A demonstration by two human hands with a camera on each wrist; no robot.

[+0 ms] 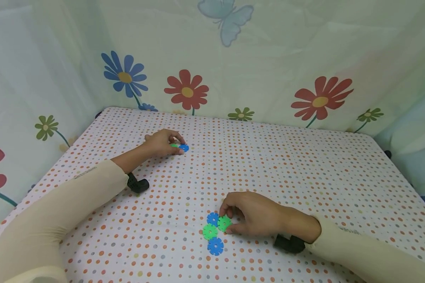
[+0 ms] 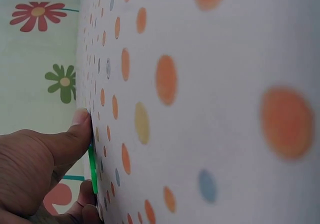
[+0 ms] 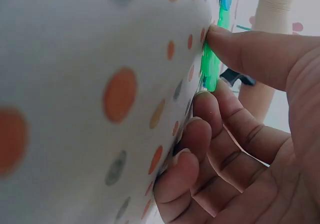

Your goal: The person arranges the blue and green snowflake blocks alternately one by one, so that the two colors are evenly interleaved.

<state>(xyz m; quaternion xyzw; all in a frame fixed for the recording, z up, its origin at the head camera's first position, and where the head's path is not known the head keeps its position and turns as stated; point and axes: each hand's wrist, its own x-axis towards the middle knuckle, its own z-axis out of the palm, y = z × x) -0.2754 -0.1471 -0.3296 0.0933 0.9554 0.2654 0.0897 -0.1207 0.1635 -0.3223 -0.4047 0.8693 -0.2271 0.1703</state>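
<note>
the right hand point(image 1: 258, 216) pinches a green disc point(image 1: 224, 223) flat on the table point(image 1: 304, 169), thumb and fingers curled at its edge, likely to hold it against the joined blue and green discs point(image 1: 212, 232) just left of it. farther off, the left hand point(image 1: 161, 142) pinches a green and blue pair point(image 1: 180, 147). nothing lies between.

Spread over the table point(image 1: 304, 165), walled by cloth behind and at both sides. Far left — left hand point(image 1: 161, 142) on two joined discs point(image 1: 180, 147). Near centre — right hand point(image 1: 258, 214) pinching one of four linked discs point(image 1: 214, 230), the rest to its left.
</note>
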